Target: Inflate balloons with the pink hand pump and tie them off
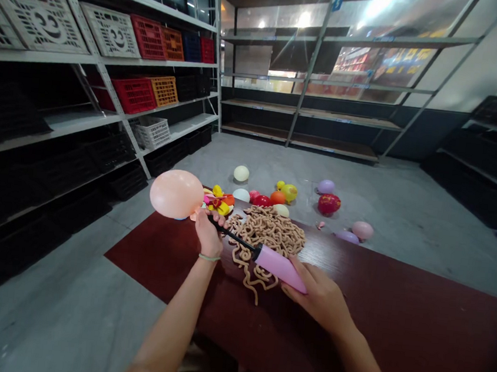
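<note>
My left hand (208, 233) is closed around the neck of a peach balloon (176, 194), pinching it onto the black nozzle of a pink hand pump (279, 267). The balloon is partly inflated and sticks out to the left over the table's far edge. My right hand (317, 297) grips the pink barrel of the pump, which lies slanted above the dark red table (394, 320). Just beyond the pump, a heap of tan uninflated long balloons (268, 230) rests on the table. A small pile of bright uninflated balloons (219, 202) lies right behind my left hand.
Several inflated balloons (329, 203) in white, red, yellow, purple and pink lie on the grey floor past the table. Metal shelves with white, red and orange crates (136, 94) line the left side. More shelving stands at the back and right.
</note>
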Motion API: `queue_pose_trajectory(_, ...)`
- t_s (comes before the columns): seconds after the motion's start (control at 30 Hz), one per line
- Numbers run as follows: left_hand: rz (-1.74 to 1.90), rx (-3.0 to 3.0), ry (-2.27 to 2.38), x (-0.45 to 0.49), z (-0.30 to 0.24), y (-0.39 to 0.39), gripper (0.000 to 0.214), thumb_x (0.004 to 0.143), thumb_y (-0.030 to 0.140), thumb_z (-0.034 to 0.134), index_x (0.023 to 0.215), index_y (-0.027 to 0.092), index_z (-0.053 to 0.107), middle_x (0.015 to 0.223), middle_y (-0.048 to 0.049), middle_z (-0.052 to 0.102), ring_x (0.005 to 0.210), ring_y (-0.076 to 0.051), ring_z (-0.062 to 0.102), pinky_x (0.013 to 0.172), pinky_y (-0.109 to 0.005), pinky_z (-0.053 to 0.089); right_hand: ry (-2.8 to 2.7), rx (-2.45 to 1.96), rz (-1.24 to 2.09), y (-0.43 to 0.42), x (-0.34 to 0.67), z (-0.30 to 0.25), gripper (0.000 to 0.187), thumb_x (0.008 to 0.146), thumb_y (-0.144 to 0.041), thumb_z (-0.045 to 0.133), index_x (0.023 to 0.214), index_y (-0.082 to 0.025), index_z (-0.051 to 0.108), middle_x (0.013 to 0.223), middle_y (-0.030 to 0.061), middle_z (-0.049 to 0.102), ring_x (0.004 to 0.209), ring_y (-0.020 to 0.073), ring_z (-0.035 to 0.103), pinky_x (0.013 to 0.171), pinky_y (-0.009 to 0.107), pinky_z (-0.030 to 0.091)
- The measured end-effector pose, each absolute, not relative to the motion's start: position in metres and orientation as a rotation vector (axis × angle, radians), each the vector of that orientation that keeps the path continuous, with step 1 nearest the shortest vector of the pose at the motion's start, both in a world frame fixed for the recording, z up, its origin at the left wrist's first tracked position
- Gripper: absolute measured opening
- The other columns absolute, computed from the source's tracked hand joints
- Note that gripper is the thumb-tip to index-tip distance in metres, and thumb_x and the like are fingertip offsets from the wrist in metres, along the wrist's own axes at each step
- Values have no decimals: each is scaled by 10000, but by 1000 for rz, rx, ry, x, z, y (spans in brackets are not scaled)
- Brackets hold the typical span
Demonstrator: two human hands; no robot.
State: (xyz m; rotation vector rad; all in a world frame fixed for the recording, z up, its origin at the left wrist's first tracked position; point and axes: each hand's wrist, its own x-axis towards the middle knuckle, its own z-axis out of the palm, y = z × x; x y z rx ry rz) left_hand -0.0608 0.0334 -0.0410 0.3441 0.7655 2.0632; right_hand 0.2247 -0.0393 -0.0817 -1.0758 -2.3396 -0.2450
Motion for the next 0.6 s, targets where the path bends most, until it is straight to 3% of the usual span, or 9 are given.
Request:
queue_pose_trajectory(0.33, 1857, 522, 702, -13, -48, 32, 344, 901, 478, 599, 751, 207, 449, 563, 45, 459, 433, -97, 463, 426, -216, 406, -2301, -1155, -220, -48, 197, -83, 554, 971, -393, 560, 1454, -156, 428, 1170, 142, 710, 980, 259, 709, 851, 373, 573)
queue_pose_trajectory(0.6, 1881, 465, 683, -36, -36, 71, 275, 924, 384, 548, 740, 206, 446, 551, 55, 428, 413, -90, 439, 411, -203, 377, -2309, -1172, -265, -35, 231, -80, 583, 962, -392, 583, 1492, -211, 420, 1149, 106, 711, 989, 248, 701, 819, 335, 568)
